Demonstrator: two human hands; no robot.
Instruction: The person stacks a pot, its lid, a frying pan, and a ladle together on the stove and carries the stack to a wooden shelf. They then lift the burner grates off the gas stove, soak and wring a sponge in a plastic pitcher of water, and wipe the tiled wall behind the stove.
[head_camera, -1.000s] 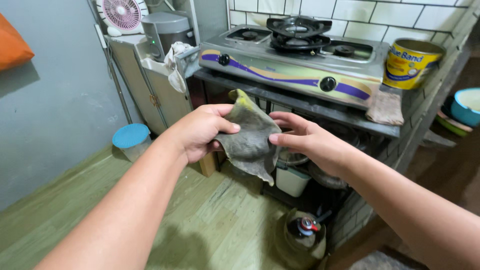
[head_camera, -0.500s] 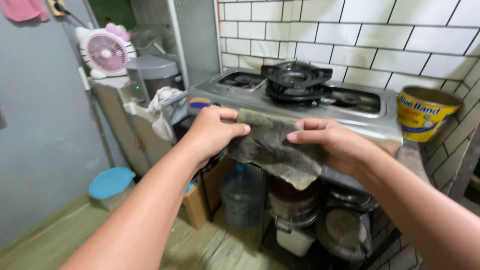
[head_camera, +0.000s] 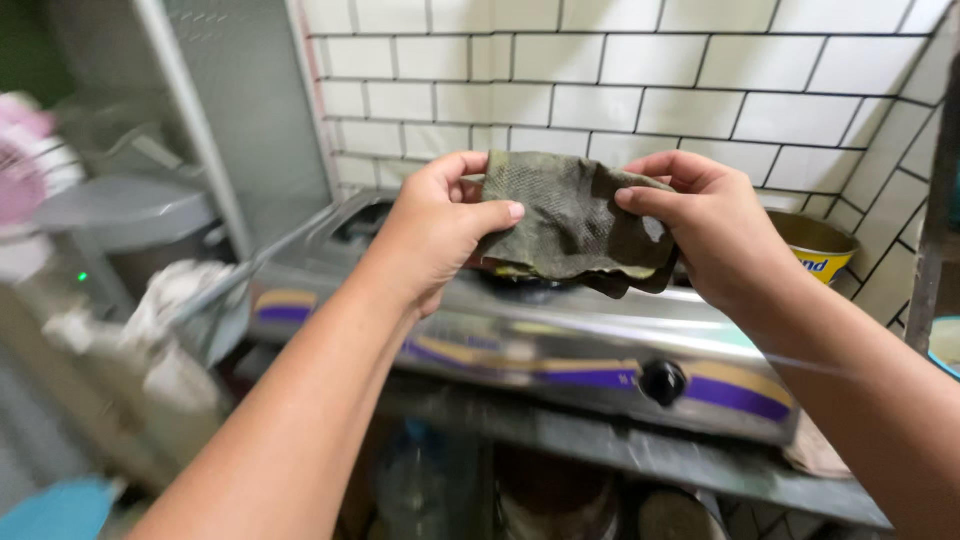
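A dark olive, mesh-textured rag (head_camera: 570, 215) is held up in front of me, folded over between both hands. My left hand (head_camera: 435, 225) pinches its left edge with thumb on the front. My right hand (head_camera: 715, 230) grips its right edge the same way. Directly below and behind the rag stands a steel gas stove (head_camera: 560, 350) with a purple and yellow stripe and a black knob (head_camera: 663, 381). The rag hides most of the stove's burners.
White tiled wall (head_camera: 640, 90) rises behind the stove. A yellow tin (head_camera: 815, 245) sits at the stove's right end. To the left are a grey lidded appliance (head_camera: 125, 215), a pink fan (head_camera: 30, 170) and a crumpled white cloth (head_camera: 180, 300). Containers stand on the shelf below.
Both hands have lifted the rag higher and folded it tighter, and my view has moved closer to the stove and tilted up toward the wall.
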